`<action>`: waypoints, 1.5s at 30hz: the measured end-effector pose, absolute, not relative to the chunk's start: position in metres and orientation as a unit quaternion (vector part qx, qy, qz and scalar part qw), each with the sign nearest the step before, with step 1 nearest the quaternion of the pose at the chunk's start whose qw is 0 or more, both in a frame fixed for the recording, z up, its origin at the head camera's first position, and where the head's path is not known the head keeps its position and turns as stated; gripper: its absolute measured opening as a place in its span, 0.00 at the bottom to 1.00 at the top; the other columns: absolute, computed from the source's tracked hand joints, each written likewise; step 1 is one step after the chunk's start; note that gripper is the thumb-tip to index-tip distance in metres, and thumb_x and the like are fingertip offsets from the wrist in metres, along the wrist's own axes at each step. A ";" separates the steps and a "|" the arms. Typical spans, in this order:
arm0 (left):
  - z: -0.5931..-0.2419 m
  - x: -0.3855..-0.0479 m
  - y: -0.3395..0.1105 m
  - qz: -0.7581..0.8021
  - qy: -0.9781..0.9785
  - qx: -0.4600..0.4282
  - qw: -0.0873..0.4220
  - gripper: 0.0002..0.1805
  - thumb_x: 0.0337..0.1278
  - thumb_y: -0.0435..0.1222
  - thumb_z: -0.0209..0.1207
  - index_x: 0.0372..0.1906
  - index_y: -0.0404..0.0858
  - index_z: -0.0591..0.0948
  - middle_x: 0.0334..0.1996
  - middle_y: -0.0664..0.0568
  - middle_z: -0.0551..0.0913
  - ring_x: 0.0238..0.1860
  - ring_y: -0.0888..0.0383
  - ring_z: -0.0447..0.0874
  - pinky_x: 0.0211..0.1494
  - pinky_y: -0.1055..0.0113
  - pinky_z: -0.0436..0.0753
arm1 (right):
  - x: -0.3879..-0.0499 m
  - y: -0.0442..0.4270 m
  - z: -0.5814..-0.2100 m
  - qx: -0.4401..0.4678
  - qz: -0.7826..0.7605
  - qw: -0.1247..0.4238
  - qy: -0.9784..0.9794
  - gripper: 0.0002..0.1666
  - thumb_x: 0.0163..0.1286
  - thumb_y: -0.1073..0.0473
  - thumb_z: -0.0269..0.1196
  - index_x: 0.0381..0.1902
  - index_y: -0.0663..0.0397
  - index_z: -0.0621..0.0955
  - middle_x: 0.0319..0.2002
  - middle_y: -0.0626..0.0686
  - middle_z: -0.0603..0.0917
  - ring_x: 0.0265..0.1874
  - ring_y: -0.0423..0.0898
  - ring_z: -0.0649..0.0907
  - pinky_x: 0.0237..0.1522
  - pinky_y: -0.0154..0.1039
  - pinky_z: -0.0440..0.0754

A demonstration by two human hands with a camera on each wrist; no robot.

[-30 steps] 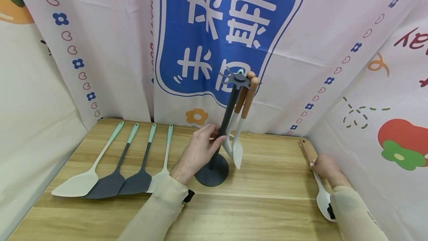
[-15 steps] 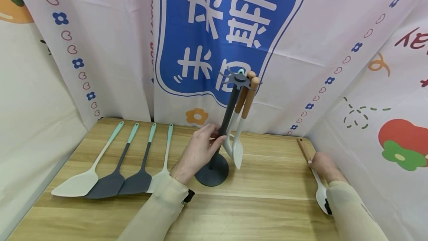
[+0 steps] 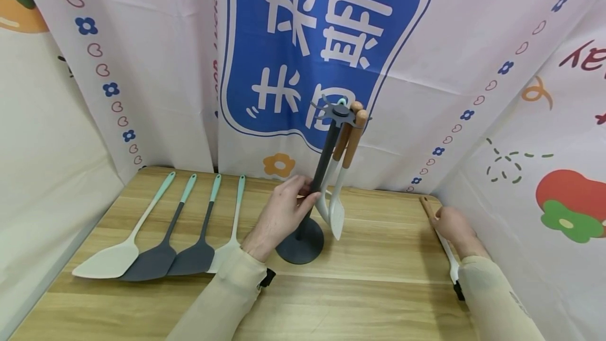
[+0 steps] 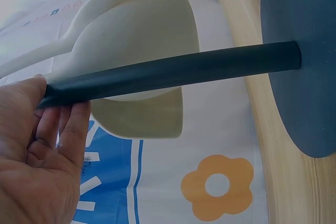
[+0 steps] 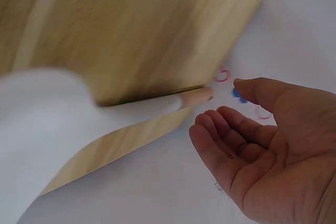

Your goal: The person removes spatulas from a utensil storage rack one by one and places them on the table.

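Dark grey utensil stand [image 3: 324, 159] near the middle of the surface [image 3: 369, 299], its round base sitting on the wood – my left hand [image 3: 281, 214] grasps the pole partway up, thumb on one side, fingers on the other. From the stand's top ring hang two wooden-handled utensils [image 3: 353, 143], pale shafts and heads hanging down on the pole's right side; a mint handle tip [image 3: 342, 101] pokes up just behind the ring, the rest of it mostly hidden.

White spoon [image 3: 446, 250] with a wooden handle lies near the right edge of the surface, handle end toward the back. My right hand [image 3: 454, 225] is at that handle – the right wrist view shows thumb and fingers apart, loosely curved, not clenched, gripping nothing. Can't tell whether they touch the handle. Bowl end mostly hidden by my right sleeve [image 3: 492, 288] in the head view, blurred in the wrist one.

Left part of the surface: four mint-handled turners [image 3: 151, 262] in a row, blades overlapping, pale ones outermost, two dark grey between. My left sleeve [image 3: 227, 293] partly covers the rightmost blade. Printed cloth [image 3: 412, 120] behind.
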State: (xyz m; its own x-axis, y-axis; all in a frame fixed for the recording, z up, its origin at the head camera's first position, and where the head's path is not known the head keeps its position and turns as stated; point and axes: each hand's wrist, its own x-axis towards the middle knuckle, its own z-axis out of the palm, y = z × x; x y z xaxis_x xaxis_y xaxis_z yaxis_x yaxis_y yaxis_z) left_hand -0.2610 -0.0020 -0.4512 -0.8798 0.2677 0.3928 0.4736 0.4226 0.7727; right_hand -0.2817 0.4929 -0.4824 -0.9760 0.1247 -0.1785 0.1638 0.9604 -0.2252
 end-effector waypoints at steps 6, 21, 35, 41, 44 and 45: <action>-0.452 -0.262 -0.002 -0.493 -0.834 -0.221 0.108 0.10 0.86 0.38 0.71 0.62 0.40 0.88 0.53 0.48 0.91 0.54 0.53 0.96 0.63 0.55 1.00 | -0.278 0.459 -0.464 0.052 -0.146 0.025 0.988 0.27 0.87 0.56 0.64 0.64 0.80 0.82 0.57 0.78 0.90 0.56 0.75 0.90 0.64 0.73 0.89; -0.453 -0.262 -0.001 -0.491 -0.835 -0.220 0.110 0.11 0.86 0.37 0.71 0.61 0.39 0.87 0.53 0.47 0.91 0.54 0.52 0.96 0.63 0.55 1.00 | -0.265 0.381 -0.440 0.012 -0.232 -0.093 0.968 0.23 0.86 0.59 0.68 0.66 0.74 0.84 0.55 0.73 0.90 0.58 0.72 0.93 0.64 0.70 0.92; -0.452 -0.261 -0.001 -0.499 -0.831 -0.221 0.108 0.10 0.86 0.37 0.71 0.61 0.39 0.88 0.53 0.48 0.91 0.54 0.52 0.96 0.63 0.55 1.00 | -0.250 0.329 -0.421 -0.017 -0.278 -0.144 0.950 0.22 0.88 0.61 0.67 0.70 0.72 0.83 0.60 0.72 0.91 0.60 0.68 0.92 0.67 0.68 0.93; -0.452 -0.261 -0.001 -0.495 -0.834 -0.219 0.107 0.10 0.86 0.37 0.71 0.61 0.39 0.88 0.53 0.48 0.91 0.54 0.52 0.96 0.63 0.55 1.00 | -0.244 0.313 -0.418 -0.033 -0.287 -0.154 0.945 0.23 0.89 0.60 0.67 0.72 0.69 0.83 0.61 0.70 0.90 0.61 0.67 0.92 0.67 0.68 0.92; -0.452 -0.261 -0.001 -0.494 -0.835 -0.218 0.106 0.10 0.86 0.37 0.71 0.61 0.39 0.88 0.53 0.48 0.91 0.54 0.52 0.96 0.63 0.55 1.00 | -0.241 0.306 -0.417 -0.037 -0.291 -0.154 0.944 0.23 0.90 0.60 0.66 0.73 0.69 0.82 0.63 0.70 0.89 0.62 0.67 0.91 0.67 0.68 0.92; -0.452 -0.260 -0.001 -0.495 -0.834 -0.218 0.105 0.10 0.86 0.37 0.71 0.61 0.39 0.88 0.53 0.48 0.91 0.55 0.52 0.96 0.64 0.55 1.00 | -0.240 0.304 -0.416 -0.038 -0.292 -0.154 0.943 0.24 0.90 0.59 0.66 0.74 0.68 0.82 0.64 0.69 0.89 0.63 0.67 0.91 0.68 0.68 0.92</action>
State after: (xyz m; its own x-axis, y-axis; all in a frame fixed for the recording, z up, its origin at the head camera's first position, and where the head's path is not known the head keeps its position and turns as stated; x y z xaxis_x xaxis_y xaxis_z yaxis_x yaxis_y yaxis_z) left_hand -0.2604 -0.0010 -0.4517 -0.8831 0.2595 0.3909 0.4674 0.4145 0.7809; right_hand -0.2395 0.3035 -0.4164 -0.9498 0.0185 0.3123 -0.1609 0.8272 -0.5384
